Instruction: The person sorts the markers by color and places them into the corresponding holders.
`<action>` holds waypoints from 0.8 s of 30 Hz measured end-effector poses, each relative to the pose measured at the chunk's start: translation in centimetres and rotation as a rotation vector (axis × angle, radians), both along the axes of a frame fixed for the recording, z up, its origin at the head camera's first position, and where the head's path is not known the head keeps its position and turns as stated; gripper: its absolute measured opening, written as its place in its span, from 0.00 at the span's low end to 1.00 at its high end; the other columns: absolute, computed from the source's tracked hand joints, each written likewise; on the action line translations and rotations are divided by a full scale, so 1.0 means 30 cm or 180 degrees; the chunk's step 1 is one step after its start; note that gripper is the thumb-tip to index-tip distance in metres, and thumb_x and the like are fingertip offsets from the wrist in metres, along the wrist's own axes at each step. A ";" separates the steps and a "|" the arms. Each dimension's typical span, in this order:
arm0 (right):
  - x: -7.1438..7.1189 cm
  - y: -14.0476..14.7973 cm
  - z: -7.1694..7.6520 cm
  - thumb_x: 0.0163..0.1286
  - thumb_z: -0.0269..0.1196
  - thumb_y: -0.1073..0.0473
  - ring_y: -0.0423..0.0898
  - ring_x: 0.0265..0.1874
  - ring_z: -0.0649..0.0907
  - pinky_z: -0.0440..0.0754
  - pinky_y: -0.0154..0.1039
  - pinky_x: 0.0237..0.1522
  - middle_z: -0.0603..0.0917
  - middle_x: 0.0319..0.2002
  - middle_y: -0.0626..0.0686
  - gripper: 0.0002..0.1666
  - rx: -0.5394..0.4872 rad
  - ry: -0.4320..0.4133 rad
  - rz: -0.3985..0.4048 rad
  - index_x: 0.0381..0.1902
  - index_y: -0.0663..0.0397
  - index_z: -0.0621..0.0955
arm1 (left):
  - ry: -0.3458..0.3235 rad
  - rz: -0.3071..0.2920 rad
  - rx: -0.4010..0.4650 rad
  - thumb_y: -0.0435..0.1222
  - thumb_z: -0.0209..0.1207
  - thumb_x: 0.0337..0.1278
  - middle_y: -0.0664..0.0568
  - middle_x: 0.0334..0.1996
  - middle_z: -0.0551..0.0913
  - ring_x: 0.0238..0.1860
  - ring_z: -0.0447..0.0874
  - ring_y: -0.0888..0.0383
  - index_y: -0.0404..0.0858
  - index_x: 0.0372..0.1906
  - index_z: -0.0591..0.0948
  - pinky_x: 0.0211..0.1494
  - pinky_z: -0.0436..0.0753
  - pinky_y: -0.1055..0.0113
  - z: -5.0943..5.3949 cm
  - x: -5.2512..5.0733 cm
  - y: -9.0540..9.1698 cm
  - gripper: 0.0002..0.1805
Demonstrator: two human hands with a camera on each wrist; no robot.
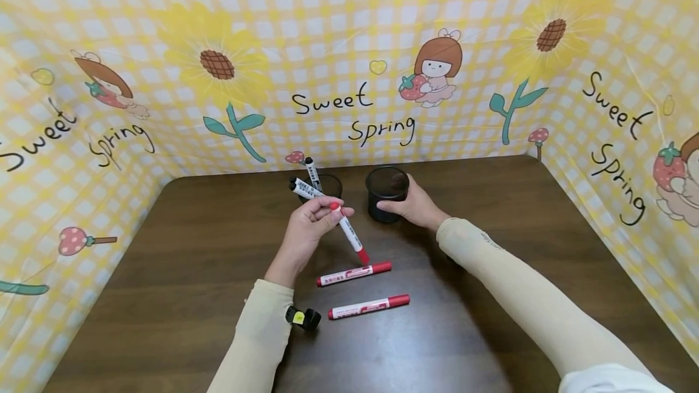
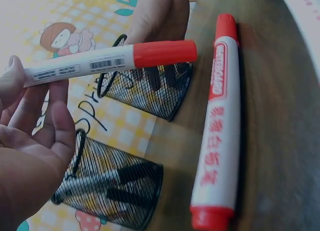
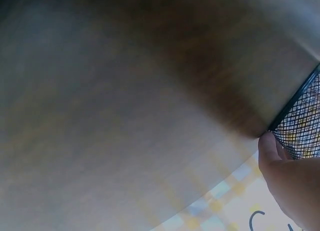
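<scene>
Nearest the head camera, cream fabric sleeves (image 1: pixel 519 296) cover both forearms, and a black wrist device with a yellow label (image 1: pixel 303 318) sits at the left wrist. Ahead of it the left hand (image 1: pixel 306 229) holds up a white-barrelled marker with a red cap and a red end (image 1: pixel 351 230). Thumb and fingers are closed in a pinch near the end opposite the cap, the other fingers loosely bent; the cap slants down toward the tabletop but is clear of it.

Just beyond and to the right, the right hand (image 1: pixel 420 202) wraps its fingers round a black wire-mesh cylindrical cup (image 1: pixel 382 213), the thumb on the near side. A second black mesh cup (image 2: pixel 105 156) stands to its left, apart from it, with two white markers with black caps (image 1: pixel 306 188) leaning out of its mouth.

Nearer the person, two more red-capped white markers (image 1: pixel 368 307) lie side by side, not touching, on the dark brown wood-grain tabletop (image 1: pixel 218 296). Behind everything hangs a yellow-and-white checked cloth (image 1: pixel 327 35) printed with sunflowers and "Sweet Spring".

The step in hand seems to be carrying a red marker while the right-hand cup is steadied; the next move would likely call for raising the marker over that cup's mouth, tipping it steeper and loosening the pinch
</scene>
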State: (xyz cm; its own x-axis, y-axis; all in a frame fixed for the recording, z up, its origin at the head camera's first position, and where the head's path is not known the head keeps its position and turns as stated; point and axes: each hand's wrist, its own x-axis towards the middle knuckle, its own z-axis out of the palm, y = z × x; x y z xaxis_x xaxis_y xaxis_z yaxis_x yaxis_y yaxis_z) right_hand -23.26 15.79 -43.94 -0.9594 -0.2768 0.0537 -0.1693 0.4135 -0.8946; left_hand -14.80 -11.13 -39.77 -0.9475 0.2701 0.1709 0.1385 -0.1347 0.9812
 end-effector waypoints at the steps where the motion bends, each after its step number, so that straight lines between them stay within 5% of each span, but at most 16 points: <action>1: -0.001 -0.001 -0.001 0.61 0.75 0.47 0.56 0.64 0.72 0.67 0.54 0.66 0.73 0.64 0.60 0.50 -0.0008 0.0003 0.0008 0.71 0.58 0.63 | -0.0004 0.0019 -0.0040 0.31 0.60 0.69 0.42 0.45 0.88 0.51 0.86 0.47 0.26 0.55 0.78 0.55 0.81 0.60 0.004 -0.004 0.007 0.15; 9: -0.004 0.000 0.002 0.60 0.75 0.45 0.55 0.63 0.73 0.68 0.52 0.65 0.73 0.64 0.60 0.51 0.0064 -0.0001 -0.0030 0.71 0.59 0.63 | 0.0068 0.0178 -0.0185 0.31 0.63 0.67 0.41 0.44 0.88 0.43 0.88 0.54 0.25 0.54 0.81 0.45 0.85 0.60 0.039 -0.037 0.058 0.16; 16: -0.002 -0.002 0.001 0.60 0.75 0.44 0.56 0.64 0.73 0.69 0.53 0.65 0.72 0.65 0.60 0.52 0.0045 -0.0031 -0.0025 0.71 0.59 0.62 | 0.0232 0.0181 -0.0318 0.33 0.59 0.72 0.41 0.41 0.89 0.44 0.87 0.46 0.31 0.51 0.78 0.36 0.85 0.63 0.063 -0.050 0.071 0.10; 24: -0.004 0.001 -0.004 0.61 0.75 0.44 0.55 0.65 0.72 0.67 0.53 0.66 0.72 0.66 0.59 0.52 0.0050 -0.0080 -0.0018 0.72 0.57 0.61 | 0.0094 0.0130 -0.0266 0.36 0.58 0.73 0.40 0.43 0.88 0.43 0.88 0.52 0.31 0.55 0.78 0.30 0.85 0.64 0.071 -0.066 0.087 0.14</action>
